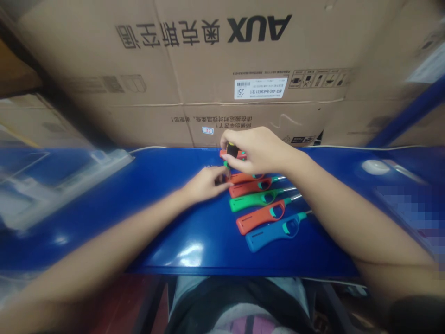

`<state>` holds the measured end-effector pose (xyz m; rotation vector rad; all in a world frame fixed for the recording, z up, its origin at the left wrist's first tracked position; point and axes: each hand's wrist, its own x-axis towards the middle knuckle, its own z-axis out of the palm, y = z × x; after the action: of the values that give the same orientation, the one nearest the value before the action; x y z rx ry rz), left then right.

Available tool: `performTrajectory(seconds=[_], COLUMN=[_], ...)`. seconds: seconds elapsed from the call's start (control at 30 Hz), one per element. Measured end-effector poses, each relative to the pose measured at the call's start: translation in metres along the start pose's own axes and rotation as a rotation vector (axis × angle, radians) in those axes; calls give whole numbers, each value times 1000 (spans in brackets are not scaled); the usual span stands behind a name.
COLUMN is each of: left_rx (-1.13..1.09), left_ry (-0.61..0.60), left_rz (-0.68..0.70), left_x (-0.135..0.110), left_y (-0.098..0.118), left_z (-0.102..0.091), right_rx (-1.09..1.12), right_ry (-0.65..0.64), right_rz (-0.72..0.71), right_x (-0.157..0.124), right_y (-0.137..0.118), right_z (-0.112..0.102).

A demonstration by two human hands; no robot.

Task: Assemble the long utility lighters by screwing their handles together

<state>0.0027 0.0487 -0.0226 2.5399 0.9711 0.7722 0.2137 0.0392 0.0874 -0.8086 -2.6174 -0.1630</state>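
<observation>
A row of long-nosed lighters lies side by side on the blue table (181, 222): a blue lighter (269, 233) nearest me, then an orange lighter (259, 217), a green lighter (255, 199) and further orange ones (248, 186) behind. My right hand (255, 149) is closed over a small black object (232, 149) above the far end of the row, beside another red lighter (239, 154). My left hand (205, 184) rests on the table with its fingers curled, touching the handle ends of the far orange lighters.
A large cardboard box (215, 65) with printed text and a white label stands along the table's back edge. Clear plastic packaging (59, 185) lies blurred at the left. A white object (375, 167) sits at the right, near a blue frame bar (406, 116).
</observation>
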Motion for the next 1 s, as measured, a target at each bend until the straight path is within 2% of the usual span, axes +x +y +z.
performTrajectory(seconds=[0.1,0.23,0.4,1.0], left_rx=[-2,-1,-5,-7], left_ry=[6,3,14,2], left_rz=[1,-18,0,-13], left_x=[0,-1,-1,0], left_y=[-1,-2,-1,0], left_z=[1,2,1,0], right_rx=[3,39,101,79], right_ry=[14,-35,25,-49], right_rz=[-41,-26,-74,10], right_x=[0,0,0,-1], right_y=[1,0,1,-2], right_z=[1,1,1,-7])
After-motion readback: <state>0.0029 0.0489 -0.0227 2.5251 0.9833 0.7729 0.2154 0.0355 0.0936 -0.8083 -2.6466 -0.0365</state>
